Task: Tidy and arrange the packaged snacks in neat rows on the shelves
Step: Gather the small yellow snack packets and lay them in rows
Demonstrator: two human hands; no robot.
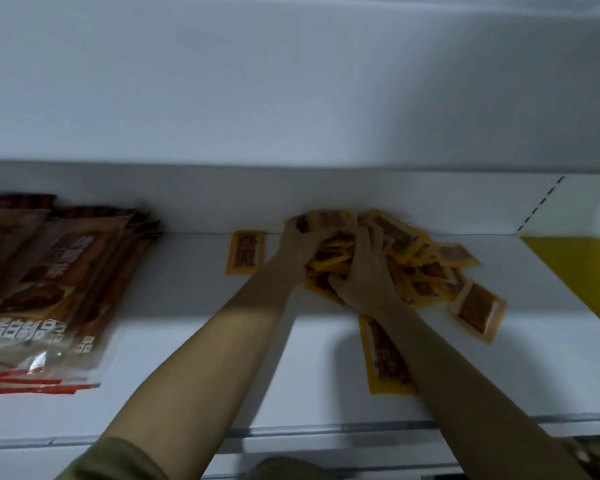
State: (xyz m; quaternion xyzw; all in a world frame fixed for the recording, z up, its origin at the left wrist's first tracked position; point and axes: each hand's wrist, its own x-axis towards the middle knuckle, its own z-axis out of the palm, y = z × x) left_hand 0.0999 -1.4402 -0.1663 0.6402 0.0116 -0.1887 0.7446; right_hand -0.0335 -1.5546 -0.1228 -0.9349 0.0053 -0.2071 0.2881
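A white metal shelf (194,341) fills the lower half of the frame, with a white back panel rising behind it. Right of centre lies a loose heap of small yellow-orange snack packets (413,268), flat rectangular sachets with brown printed panels, jumbled at all angles against the back of the shelf.

Both bare forearms reach up from the bottom edge into this heap. The left hand (300,242) is at the heap's left side, its fingers curled around several packets near the top of the pile. The right hand (368,271) is just beside it, pressed into the middle of the heap, its fingers bent down and closed over a bunch of packets. The two hands nearly touch. Motion blur softens the fingertips.

A few packets lie apart from the heap: one single yellow packet (246,252) lies flat just left of the left hand, another long yellow packet (383,355) lies under the right forearm towards the shelf's front edge, and a tilted packet (478,311) lies at the heap's lower right.

At the far left of the frame lies an overlapping stack of large brown-and-clear snack bags (45,289) with red trim and white lettering, well apart from the heap. A yellow panel (579,271) shows at the right edge.
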